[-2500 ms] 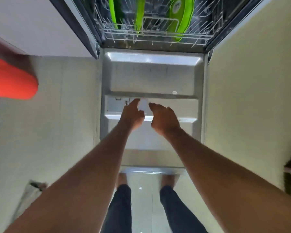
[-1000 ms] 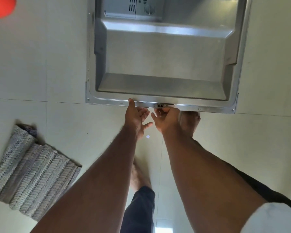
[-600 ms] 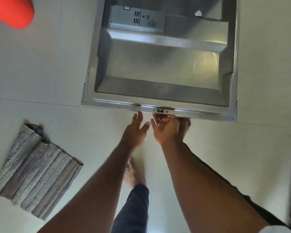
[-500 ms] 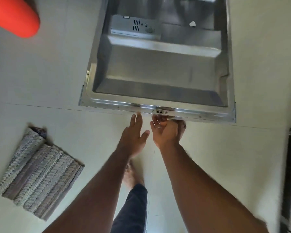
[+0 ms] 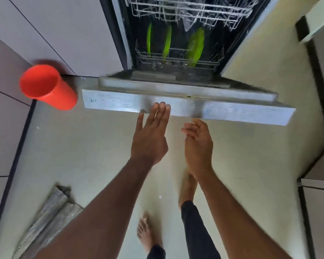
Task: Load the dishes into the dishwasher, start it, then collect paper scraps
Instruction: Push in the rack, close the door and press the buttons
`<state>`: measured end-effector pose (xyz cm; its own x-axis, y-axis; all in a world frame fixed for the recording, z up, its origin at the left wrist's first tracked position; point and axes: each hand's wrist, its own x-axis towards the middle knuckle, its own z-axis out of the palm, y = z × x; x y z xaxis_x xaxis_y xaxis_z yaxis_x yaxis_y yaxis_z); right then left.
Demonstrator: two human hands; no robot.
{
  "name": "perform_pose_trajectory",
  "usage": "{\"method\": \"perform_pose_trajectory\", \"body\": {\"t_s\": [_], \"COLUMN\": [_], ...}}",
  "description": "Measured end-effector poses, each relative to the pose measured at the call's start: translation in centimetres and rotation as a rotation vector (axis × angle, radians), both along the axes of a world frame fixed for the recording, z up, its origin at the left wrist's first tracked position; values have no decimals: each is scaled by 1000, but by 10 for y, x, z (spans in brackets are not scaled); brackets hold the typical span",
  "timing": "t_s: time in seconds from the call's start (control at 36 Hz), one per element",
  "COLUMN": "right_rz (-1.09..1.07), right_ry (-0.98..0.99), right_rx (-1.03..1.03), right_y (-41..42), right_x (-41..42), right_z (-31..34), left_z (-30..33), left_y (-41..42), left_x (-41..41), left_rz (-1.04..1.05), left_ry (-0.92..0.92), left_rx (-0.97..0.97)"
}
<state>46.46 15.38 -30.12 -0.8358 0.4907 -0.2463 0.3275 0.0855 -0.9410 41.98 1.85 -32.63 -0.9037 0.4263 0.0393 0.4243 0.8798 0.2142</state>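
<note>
- Left hand (image 5: 150, 141): grip open, fingers straight, tips pressing the top edge strip of the dishwasher door (image 5: 187, 107). Nothing is curled round the door, so a slip lets it drop back down.
- Right hand (image 5: 198, 144): grip open, fingers loosely bent, holding nothing, just below the door edge and clear of it. It sits under that edge; if the door falls, those fingers are in the way.
- Door: partly raised, not latched. Push is left of the door's centre, so I'd expect it could rack and miss the latch; then the start step fails.
- Lower rack (image 5: 178, 58), inside beyond the door: three green plates (image 5: 195, 47) upright. Rack looks pushed in, but blur hides whether anything protrudes; if so, the door stops short.
- Upper rack (image 5: 191, 10) above them: contents too blurred to name.
- Bare feet (image 5: 148, 234) below the door edge: a dropped door lands near them.
- Orange cup (image 5: 47, 86), left of the door, looks unloaded.
- Rug (image 5: 47, 221), further left and nearer than the door: trip risk when stepping back.
</note>
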Motion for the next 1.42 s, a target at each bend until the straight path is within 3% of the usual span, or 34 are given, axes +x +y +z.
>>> {"method": "perform_pose_trajectory", "body": {"t_s": [0.06, 0.14, 0.31, 0.58, 0.92, 1.06, 1.42], "right_rz": [102, 302, 466, 529, 525, 523, 391], "right_ry": [93, 171, 78, 25, 66, 143, 185], "right_rx": [450, 890, 1214, 1433, 1536, 1646, 1655], "right_y": [6, 17, 38, 72, 104, 121, 109], "right_x": [-11, -43, -118, -239, -349, -363, -379], "right_z": [17, 40, 59, 98, 121, 109, 79], "left_z": [21, 44, 84, 134, 148, 135, 114], "left_y": [5, 14, 36, 71, 100, 111, 114], "left_x": [-23, -55, -121, -238, -325, -341, -351], "left_rz": [0, 4, 22, 60, 107, 169, 208], "left_ry": [31, 60, 87, 116, 185, 243, 333], "left_rx": [23, 55, 55, 30, -102, -84, -123]}}
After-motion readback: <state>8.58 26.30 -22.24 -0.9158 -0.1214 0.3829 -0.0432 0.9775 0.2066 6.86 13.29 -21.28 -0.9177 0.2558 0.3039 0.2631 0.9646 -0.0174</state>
